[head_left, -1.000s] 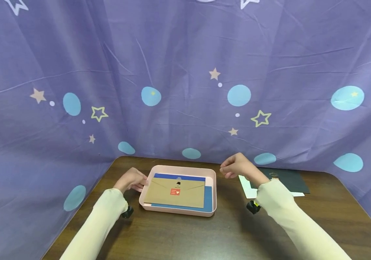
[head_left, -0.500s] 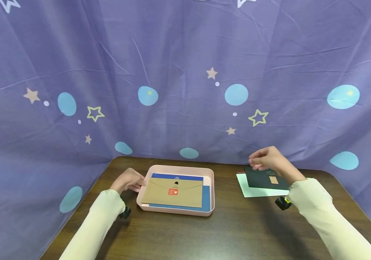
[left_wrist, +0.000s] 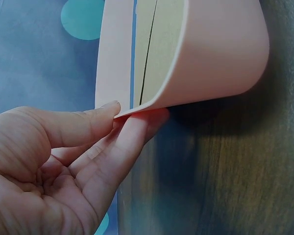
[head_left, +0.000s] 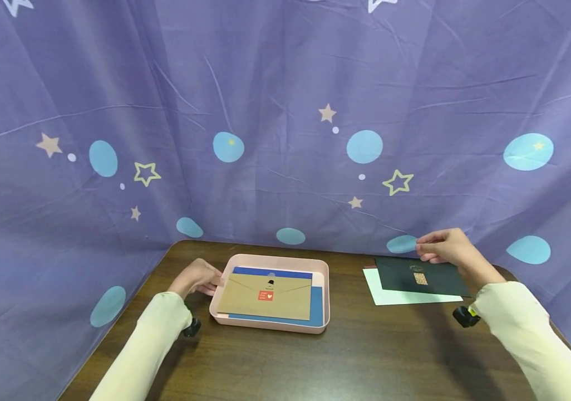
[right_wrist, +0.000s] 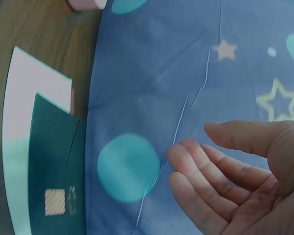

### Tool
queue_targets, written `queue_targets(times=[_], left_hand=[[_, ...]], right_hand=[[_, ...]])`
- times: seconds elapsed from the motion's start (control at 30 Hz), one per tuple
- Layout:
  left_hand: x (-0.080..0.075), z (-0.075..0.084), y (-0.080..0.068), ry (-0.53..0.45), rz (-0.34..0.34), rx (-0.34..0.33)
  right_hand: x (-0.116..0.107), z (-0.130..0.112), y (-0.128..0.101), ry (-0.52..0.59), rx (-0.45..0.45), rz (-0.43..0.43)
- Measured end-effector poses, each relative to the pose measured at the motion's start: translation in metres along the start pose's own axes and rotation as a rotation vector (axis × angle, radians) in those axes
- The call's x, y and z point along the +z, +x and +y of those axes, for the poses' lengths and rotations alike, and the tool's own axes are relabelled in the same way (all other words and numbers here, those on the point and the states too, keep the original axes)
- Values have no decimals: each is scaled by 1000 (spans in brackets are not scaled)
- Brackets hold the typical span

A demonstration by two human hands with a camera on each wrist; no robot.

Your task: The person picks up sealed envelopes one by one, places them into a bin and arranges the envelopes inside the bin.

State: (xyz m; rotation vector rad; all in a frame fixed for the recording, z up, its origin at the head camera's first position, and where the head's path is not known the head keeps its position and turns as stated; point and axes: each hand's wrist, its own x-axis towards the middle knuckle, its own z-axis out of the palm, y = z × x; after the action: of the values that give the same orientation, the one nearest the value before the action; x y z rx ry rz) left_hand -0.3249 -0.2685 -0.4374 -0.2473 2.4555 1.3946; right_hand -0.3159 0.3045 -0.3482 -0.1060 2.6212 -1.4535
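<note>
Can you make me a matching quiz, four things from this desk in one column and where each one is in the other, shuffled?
Things:
1. brown envelope
2. dark green envelope
3. left hand
4. right hand

Places:
A. pinching the tray rim
B. on pale paper
C. on top in the tray
D. above the dark envelope's far edge, holding nothing

Pairs: 1-C, 2-B, 3-A, 4-D

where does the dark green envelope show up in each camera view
Head: the dark green envelope lies right of centre on the table, atop a pale sheet, just below the right hand.
Left wrist: not in it; only the left hand and the pink tray show.
Right wrist: at lower left, on the same pale sheet.
Shared landmark: the envelope's small gold sticker.
</note>
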Motion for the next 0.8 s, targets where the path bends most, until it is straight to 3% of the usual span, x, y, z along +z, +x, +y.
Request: queue_targets(times=[0.53, 0.8], left_hand=[[0, -1, 1, -9, 2, -4], [1, -1, 2, -3, 5, -12]], right_hand=[[-27, 54, 0, 54, 108, 136], [-30, 75, 6, 104, 225, 234]])
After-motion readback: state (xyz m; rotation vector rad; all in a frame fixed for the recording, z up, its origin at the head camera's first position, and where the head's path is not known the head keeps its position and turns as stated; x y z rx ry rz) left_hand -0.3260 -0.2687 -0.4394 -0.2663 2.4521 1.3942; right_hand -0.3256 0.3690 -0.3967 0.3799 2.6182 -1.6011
